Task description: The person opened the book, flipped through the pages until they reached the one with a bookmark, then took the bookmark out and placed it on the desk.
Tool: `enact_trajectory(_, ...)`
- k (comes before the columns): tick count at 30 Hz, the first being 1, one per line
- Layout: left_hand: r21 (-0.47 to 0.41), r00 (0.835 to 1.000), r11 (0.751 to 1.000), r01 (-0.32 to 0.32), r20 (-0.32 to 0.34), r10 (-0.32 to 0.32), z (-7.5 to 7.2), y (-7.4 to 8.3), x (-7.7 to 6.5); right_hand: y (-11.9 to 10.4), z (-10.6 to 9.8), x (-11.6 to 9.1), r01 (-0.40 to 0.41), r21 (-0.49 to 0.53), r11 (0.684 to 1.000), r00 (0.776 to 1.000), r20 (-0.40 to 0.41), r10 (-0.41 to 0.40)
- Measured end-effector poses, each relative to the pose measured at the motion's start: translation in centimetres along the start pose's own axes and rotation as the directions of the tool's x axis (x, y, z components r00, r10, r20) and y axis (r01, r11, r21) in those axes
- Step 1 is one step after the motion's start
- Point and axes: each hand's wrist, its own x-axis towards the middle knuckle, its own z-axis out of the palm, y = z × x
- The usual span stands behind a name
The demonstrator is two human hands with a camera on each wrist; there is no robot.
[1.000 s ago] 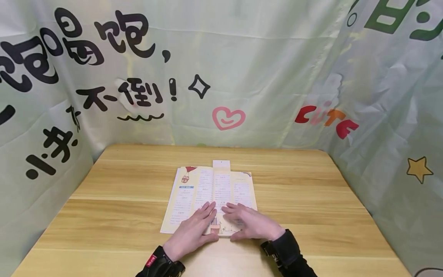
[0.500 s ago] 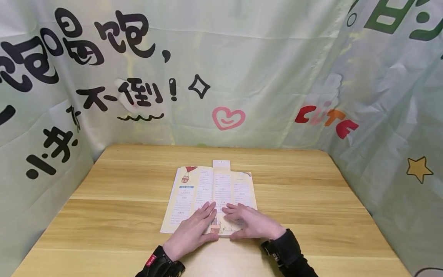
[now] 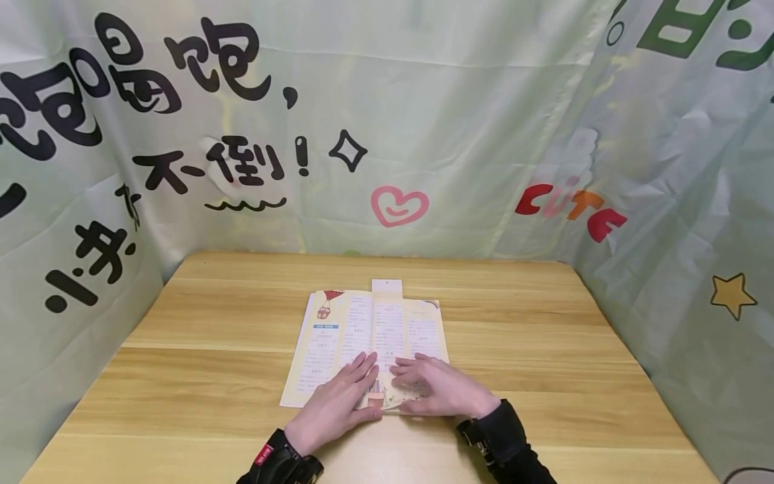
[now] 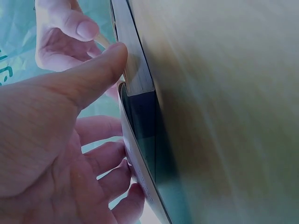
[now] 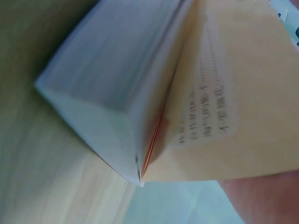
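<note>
An open book point(image 3: 326, 343) with cream printed pages lies on the wooden table. My left hand point(image 3: 341, 400) rests with fairly straight fingers on the left page near the spine; its thumb lies by the bottom edge. In the left wrist view, that thumb touches the edge of the page block point(image 4: 135, 60). My right hand point(image 3: 444, 390) is over the lower right page, pinching the page's bottom corner between thumb and fingers. The right wrist view shows this page point(image 5: 252, 93) raised off the thick block beneath. A white card-like bookmark point(image 3: 387, 289) sticks out at the book's top.
The wooden table point(image 3: 211, 376) extends around the book on every side. Fabric curtains point(image 3: 471, 134) with printed characters and drawings hang behind it and at both sides. A dark curved edge point(image 3: 750, 470) shows at the lower right corner.
My right thumb and fingers have shifted slightly, and the lower edge of the right page now lifts a little at the thumb. The left hand stays in place.
</note>
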Motion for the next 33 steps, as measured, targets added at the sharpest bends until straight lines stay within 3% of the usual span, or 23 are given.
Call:
enact_trajectory(4, -0.004, 1.0, 1.0, -0.001, -0.004, 0.001, 0.0, 0.0, 0.0, -0.1, -0.1, 0.0, 0.011, -0.005, 1.0, 0.999, -0.03, -0.011)
enact_trajectory(13, -0.011, 1.0, 1.0, -0.003, -0.022, 0.003, 0.1, 0.1, 0.0, -0.2, -0.3, -0.3, -0.086, 0.012, 0.996, 0.993, -0.079, 0.087)
enact_trajectory(18, -0.01, 0.999, 1.0, -0.012, -0.034, 0.012, 0.2, 0.2, 0.0, 0.0, -0.3, 0.1, 0.002, 0.0, 1.0, 0.985, -0.171, -0.002)
enact_trajectory(25, -0.02, 1.0, 1.0, -0.003, -0.025, 0.003, 0.2, 0.2, 0.0, 0.6, -0.3, 0.4, 0.122, -0.035, 0.992, 0.931, -0.342, -0.126)
enact_trajectory(33, 0.014, 1.0, 1.0, 0.016, -0.018, -0.016, 0.3, 0.3, 0.1, 0.4, -1.0, 0.3, 0.194, -0.085, 0.977, 0.889, -0.406, -0.212)
